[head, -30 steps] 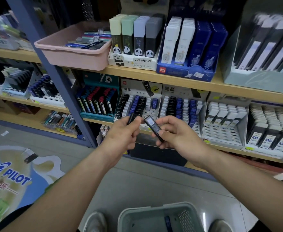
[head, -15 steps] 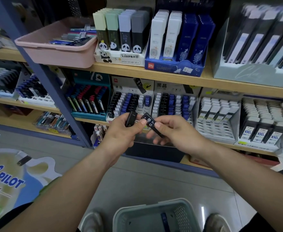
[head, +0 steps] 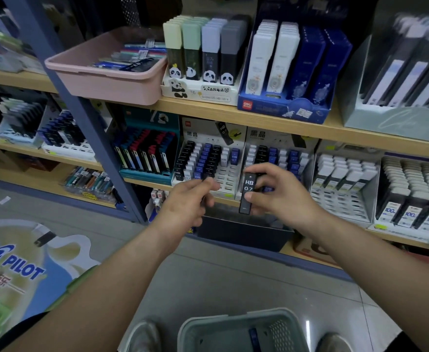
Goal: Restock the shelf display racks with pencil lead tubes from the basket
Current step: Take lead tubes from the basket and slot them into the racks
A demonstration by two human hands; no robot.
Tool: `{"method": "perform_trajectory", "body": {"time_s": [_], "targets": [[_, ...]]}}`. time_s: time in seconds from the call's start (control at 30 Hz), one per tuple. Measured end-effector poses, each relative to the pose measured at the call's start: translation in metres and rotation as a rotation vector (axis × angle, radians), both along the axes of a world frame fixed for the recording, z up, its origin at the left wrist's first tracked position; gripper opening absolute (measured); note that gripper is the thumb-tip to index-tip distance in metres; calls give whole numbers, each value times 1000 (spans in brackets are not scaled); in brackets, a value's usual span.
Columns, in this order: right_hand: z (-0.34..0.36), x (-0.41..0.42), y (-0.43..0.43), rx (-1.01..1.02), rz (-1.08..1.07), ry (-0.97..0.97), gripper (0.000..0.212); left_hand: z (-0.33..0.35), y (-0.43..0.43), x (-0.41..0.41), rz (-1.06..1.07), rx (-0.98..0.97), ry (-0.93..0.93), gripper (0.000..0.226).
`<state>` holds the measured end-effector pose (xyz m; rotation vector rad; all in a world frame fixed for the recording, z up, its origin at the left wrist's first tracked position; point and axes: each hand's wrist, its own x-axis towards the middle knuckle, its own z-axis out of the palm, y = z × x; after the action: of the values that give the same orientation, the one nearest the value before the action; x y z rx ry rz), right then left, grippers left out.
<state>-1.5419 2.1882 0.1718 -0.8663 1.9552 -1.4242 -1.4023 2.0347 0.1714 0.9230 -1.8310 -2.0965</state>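
Observation:
My right hand [head: 276, 191] pinches a black pencil lead tube [head: 247, 193] marked HB 0.7, held upright in front of the right white display rack [head: 281, 153]. My left hand [head: 186, 204] grips another dark lead tube [head: 206, 185], mostly hidden by the fingers, at the front edge of the left display rack [head: 208, 158]. Both racks hold rows of black, blue and white tubes, with open slots in their front rows. The grey-green basket [head: 238, 331] stands on the floor between my feet with a blue tube [head: 254, 337] in it.
A pink tub [head: 101, 77] of pens and boxed lead cases sit on the shelf above. A teal display [head: 147, 153] stands left of the racks, eraser racks [head: 345, 179] to the right. A blue shelf post [head: 81, 115] runs down the left. A dark bin [head: 243, 232] sits below.
Both hands have moved apart and toward the racks. The right hand has turned its tube from slanted to upright; the left hand has reached the left rack's front edge.

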Motion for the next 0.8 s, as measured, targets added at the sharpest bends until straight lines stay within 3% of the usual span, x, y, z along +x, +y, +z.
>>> {"method": "perform_trajectory", "body": {"time_s": [0.23, 0.43, 0.6, 0.7, 0.8], "targets": [[-11, -39, -42, 68, -203, 256, 21, -9, -29, 32, -56, -212, -52, 16], [-25, -67, -79, 185, -230, 499, 10, -16, -35, 46, -56, -184, -57, 18], [-37, -84, -94, 208, -261, 485, 11, -17, -35, 48, -41, -178, -69, 20], [-39, -81, -92, 244, -167, 511, 14, -19, -35, 45, -34, -190, -96, 19], [-45, -72, -87, 372, 4, 755, 14, -19, -35, 43, -46, -222, -124, 16]]}}
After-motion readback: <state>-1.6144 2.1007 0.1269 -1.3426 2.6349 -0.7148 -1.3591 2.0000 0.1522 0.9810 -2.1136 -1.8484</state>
